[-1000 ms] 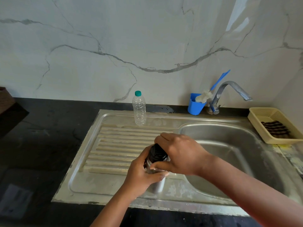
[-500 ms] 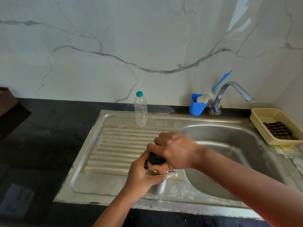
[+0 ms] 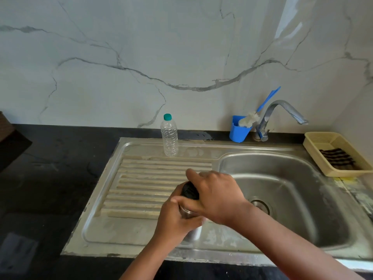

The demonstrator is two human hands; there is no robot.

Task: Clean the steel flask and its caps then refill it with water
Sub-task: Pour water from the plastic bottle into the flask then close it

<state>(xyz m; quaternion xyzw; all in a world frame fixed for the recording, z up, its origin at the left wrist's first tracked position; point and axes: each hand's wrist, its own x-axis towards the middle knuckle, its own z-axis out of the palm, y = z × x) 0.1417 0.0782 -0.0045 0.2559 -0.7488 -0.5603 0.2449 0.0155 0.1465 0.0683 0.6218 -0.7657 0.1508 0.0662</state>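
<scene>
I am looking down at my two hands, meeting over the near edge of the draining board. My left hand (image 3: 177, 221) is wrapping its fingers around the body of the flask (image 3: 188, 212), holding it upright. My right hand (image 3: 216, 194) is curling over the top, gripping the black cap (image 3: 189, 191). Only a band of steel and a sliver of the flask's pale lower end are showing between my fingers.

I judge this to be the opening step: the cap is being unscrewed so the washing can begin. The next move is calling for a firm hold below while the upper hand is turning, then lifting the cap away.

Whether the cap is loosening I cannot tell, as my right hand is hiding the join. Any inner cap is hidden too.

Beyond my hands, the sink (image 3: 282, 178) is lying to the right, with the tap (image 3: 282, 107) behind it. A blue cup (image 3: 239, 132) beside the tap is holding a brush (image 3: 249, 119). A bottle (image 3: 169, 136) is standing at the back of the draining board. A yellow tray (image 3: 314, 144), cut off at the right edge, is holding something dark and hard to make out. The dark worktop (image 3: 50, 168) is stretching away left.
</scene>
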